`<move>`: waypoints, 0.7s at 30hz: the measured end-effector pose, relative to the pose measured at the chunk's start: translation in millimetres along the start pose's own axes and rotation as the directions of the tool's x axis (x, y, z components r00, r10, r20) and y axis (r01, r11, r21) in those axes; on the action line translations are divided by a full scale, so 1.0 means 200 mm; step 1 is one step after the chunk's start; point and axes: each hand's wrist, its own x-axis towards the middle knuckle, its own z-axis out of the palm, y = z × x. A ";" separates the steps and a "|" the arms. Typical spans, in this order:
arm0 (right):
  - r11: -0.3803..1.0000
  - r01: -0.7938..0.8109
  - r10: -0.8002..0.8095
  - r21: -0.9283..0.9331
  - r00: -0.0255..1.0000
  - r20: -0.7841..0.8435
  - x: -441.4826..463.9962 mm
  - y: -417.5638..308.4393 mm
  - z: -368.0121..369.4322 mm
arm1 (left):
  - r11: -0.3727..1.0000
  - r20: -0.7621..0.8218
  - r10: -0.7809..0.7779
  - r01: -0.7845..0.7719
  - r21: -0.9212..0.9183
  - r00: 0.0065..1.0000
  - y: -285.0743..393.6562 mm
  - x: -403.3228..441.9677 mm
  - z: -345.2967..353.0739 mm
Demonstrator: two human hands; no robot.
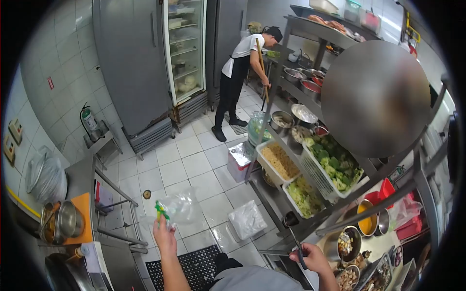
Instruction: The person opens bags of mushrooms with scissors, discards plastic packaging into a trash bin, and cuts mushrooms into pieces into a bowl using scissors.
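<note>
My left hand [165,236] is closed on a clear plastic bag [180,207], held out over the tiled floor. Something bright green and yellow [161,209] shows at the bag's gathered end, just above my fingers; its kind is unclear. In my right hand [313,259], beside the counter, is a ladle [291,219] with a dark bowl and long handle. The bowl points away from me, near a tub of chopped pale-green vegetables [305,196]. Steel bowls of cut food [349,242] stand to the right of this hand.
A co-worker [241,63] bends over a long-handled stick ahead. Tubs of noodles [278,161] and broccoli [335,162] line the rack. A white plastic-wrapped bundle [246,219] and black mat [187,268] lie on the floor. Pots [71,218] stand left. A blurred patch hides the upper right.
</note>
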 end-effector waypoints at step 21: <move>0.909 -0.409 0.409 -0.078 0.912 -0.019 0.89 0.75 0.59 | 0.915 0.224 -0.171 0.071 0.397 0.960 0.17 0.57 0.40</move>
